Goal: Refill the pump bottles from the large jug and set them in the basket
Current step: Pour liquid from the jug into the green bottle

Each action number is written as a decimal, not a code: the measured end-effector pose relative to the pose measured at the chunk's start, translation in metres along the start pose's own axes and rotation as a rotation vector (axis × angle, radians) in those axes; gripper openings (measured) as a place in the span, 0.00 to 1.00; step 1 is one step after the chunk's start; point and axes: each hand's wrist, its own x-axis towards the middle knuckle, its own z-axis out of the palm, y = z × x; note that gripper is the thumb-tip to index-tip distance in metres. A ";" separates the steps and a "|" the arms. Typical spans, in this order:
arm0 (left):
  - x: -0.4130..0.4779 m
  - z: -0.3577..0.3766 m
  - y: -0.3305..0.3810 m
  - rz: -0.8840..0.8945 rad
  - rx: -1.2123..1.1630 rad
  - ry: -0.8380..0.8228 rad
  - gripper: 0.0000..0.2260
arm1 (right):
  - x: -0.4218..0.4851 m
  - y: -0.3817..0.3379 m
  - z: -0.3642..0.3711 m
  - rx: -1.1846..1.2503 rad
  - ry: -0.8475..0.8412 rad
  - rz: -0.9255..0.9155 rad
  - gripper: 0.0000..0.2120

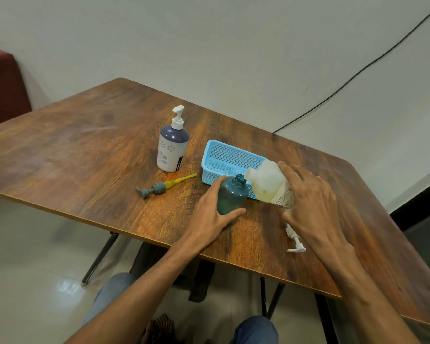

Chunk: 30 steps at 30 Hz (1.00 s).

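My left hand [210,214] grips a small teal bottle [232,194] that stands upright with its neck uncapped. My right hand [308,199] holds the translucent white jug [266,182] tilted over, its mouth right at the teal bottle's neck. The light blue basket [224,157] sits just behind both, with nothing visible inside it. A white and purple pump bottle [171,147] stands upright to the left of the basket with its pump on. A grey pump head with a yellow tube [159,187] lies on the table in front of it.
A white pump head [294,240] lies near the table's front edge under my right wrist. The wooden table [85,150] ends close to my left forearm. A black cable [358,73] runs down the wall behind.
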 end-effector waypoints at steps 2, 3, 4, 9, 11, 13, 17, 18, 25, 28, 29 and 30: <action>0.000 0.000 0.000 -0.001 -0.003 0.002 0.34 | 0.000 0.000 0.000 -0.001 -0.003 0.003 0.48; 0.000 0.000 0.000 -0.001 -0.003 0.004 0.34 | -0.001 0.000 0.000 -0.002 -0.007 0.005 0.48; 0.000 0.000 0.000 -0.002 -0.002 0.004 0.34 | -0.001 0.000 0.000 -0.004 -0.008 0.005 0.48; 0.000 0.001 -0.001 -0.004 -0.004 0.000 0.34 | 0.000 0.000 0.000 -0.011 -0.002 -0.002 0.48; 0.000 0.001 -0.001 -0.002 -0.006 0.004 0.34 | 0.000 0.001 0.001 -0.006 0.011 -0.005 0.47; 0.000 0.001 -0.001 -0.001 -0.002 0.007 0.34 | 0.000 0.001 0.001 -0.008 0.014 -0.010 0.47; 0.000 0.001 -0.001 0.002 -0.001 0.007 0.34 | 0.000 0.001 0.001 -0.012 0.014 -0.014 0.47; 0.000 0.001 -0.001 0.002 -0.001 0.006 0.34 | 0.000 0.001 0.001 -0.013 0.014 -0.015 0.47; -0.001 0.001 0.000 0.000 -0.003 0.009 0.34 | 0.001 0.002 0.001 -0.015 0.018 -0.024 0.47; -0.001 0.000 0.000 0.000 -0.001 0.006 0.34 | 0.001 0.002 0.001 -0.019 0.018 -0.026 0.48; -0.001 0.000 0.001 -0.001 -0.001 0.005 0.35 | 0.001 0.002 0.001 -0.020 0.016 -0.025 0.48; -0.001 0.000 0.001 -0.001 -0.001 0.003 0.35 | 0.001 0.002 0.001 -0.021 0.014 -0.024 0.48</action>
